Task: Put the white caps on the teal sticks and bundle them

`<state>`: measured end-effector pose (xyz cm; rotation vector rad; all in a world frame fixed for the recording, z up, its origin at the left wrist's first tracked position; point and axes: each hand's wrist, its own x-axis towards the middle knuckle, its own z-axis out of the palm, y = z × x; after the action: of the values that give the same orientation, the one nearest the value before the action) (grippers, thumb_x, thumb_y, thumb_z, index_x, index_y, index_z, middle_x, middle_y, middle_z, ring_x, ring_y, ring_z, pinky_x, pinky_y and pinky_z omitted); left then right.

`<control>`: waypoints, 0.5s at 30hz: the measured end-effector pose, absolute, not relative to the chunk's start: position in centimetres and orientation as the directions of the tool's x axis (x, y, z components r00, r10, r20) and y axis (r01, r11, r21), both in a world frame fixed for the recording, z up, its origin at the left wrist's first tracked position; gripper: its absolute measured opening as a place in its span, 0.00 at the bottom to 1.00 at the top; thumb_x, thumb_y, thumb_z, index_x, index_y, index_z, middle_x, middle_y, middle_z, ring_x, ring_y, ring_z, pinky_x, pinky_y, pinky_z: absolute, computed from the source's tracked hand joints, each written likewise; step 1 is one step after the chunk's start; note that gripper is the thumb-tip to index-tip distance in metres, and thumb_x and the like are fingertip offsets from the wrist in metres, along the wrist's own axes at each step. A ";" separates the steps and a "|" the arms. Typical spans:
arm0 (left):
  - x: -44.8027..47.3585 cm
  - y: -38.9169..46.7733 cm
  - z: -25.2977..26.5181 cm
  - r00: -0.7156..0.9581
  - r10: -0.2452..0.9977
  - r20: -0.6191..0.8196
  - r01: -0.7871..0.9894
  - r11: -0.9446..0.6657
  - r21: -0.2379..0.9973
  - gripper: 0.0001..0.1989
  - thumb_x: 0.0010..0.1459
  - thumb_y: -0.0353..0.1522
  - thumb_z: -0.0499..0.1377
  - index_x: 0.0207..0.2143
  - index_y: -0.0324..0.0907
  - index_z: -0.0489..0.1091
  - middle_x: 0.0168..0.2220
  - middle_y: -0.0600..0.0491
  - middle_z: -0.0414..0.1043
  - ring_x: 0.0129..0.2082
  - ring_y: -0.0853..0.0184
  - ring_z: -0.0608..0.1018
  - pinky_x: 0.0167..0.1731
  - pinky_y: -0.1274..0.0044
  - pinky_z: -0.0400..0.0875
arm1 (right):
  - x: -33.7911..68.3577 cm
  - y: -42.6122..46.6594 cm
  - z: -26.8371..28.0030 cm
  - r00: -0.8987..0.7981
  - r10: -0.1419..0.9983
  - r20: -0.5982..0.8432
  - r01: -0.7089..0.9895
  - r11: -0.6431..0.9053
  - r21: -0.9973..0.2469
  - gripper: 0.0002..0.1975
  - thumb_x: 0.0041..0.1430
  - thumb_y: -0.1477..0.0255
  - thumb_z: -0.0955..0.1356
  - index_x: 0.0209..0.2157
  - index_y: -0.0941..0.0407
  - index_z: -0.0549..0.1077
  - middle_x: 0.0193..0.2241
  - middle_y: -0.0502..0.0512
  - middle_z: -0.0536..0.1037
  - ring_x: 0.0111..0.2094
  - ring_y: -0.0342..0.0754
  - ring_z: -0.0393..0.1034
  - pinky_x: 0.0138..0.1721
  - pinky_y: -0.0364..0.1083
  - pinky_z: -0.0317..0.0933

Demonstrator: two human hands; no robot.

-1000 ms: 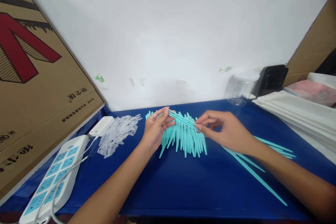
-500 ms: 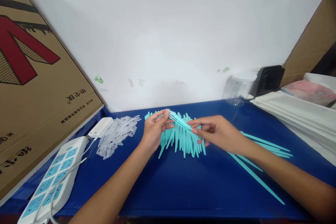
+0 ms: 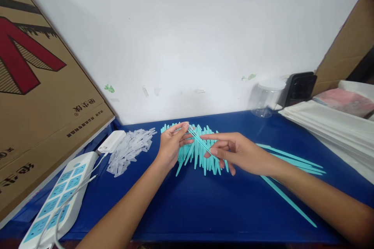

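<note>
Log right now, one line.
left hand: pinching upper end, slim turquoise strips | right hand: gripping them lower down | blue table: heap of tapered turquoise strips, heap of translucent plastic pieces

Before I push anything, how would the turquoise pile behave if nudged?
The turquoise pile would probably slide apart, since its strips overlap unevenly. Each strip is likely light, being slim, and perhaps fairly stiff: the held strips look straight.

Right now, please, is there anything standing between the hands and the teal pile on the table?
Only the held sticks: they slant from the left hand down to the right hand, in front of the pile in this view. Nothing else visible stands between. How high the hands are above it, I cannot tell.
</note>
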<state>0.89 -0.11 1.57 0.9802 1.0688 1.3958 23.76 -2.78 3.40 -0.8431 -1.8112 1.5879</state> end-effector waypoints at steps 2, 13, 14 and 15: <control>0.9 -0.1 1.5 -0.090 0.996 0.006 -0.258 -0.029 0.966 0.23 0.51 0.39 0.73 0.47 0.36 0.78 0.41 0.44 0.80 0.32 0.66 0.82 0.31 0.76 0.80 | 23.8 -2.8 3.3 -0.647 0.762 0.024 0.085 0.103 -0.991 0.32 0.64 0.60 0.70 0.68 0.49 0.63 0.40 0.58 0.82 0.28 0.44 0.71 0.20 0.41 0.72; 0.9 0.0 1.6 -0.014 1.000 0.001 -0.262 -0.005 0.965 0.21 0.55 0.39 0.70 0.48 0.37 0.77 0.46 0.43 0.80 0.37 0.65 0.83 0.35 0.77 0.79 | 23.6 -2.7 2.7 -0.657 0.754 0.005 0.115 0.107 -0.988 0.32 0.66 0.62 0.69 0.69 0.50 0.60 0.35 0.55 0.79 0.28 0.44 0.71 0.20 0.42 0.72; 0.9 -0.1 1.7 -0.012 1.000 0.003 -0.260 -0.006 0.965 0.21 0.55 0.39 0.70 0.48 0.37 0.77 0.45 0.43 0.80 0.38 0.64 0.83 0.36 0.77 0.79 | 23.6 -2.7 2.7 -0.656 0.755 0.002 0.119 0.105 -0.987 0.32 0.66 0.63 0.69 0.69 0.51 0.61 0.34 0.54 0.79 0.27 0.44 0.71 0.20 0.42 0.72; 0.9 -0.1 1.7 -0.012 1.000 0.005 -0.258 -0.008 0.966 0.21 0.55 0.39 0.70 0.48 0.37 0.77 0.45 0.42 0.80 0.38 0.64 0.83 0.36 0.76 0.79 | 23.6 -2.7 2.7 -0.653 0.757 -0.001 0.120 0.103 -0.987 0.32 0.66 0.63 0.69 0.68 0.51 0.61 0.33 0.54 0.79 0.27 0.44 0.71 0.20 0.42 0.72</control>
<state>0.89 -0.08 1.70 1.0137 1.0200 1.3341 23.61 -2.73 2.70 -0.8541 -1.8642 1.5905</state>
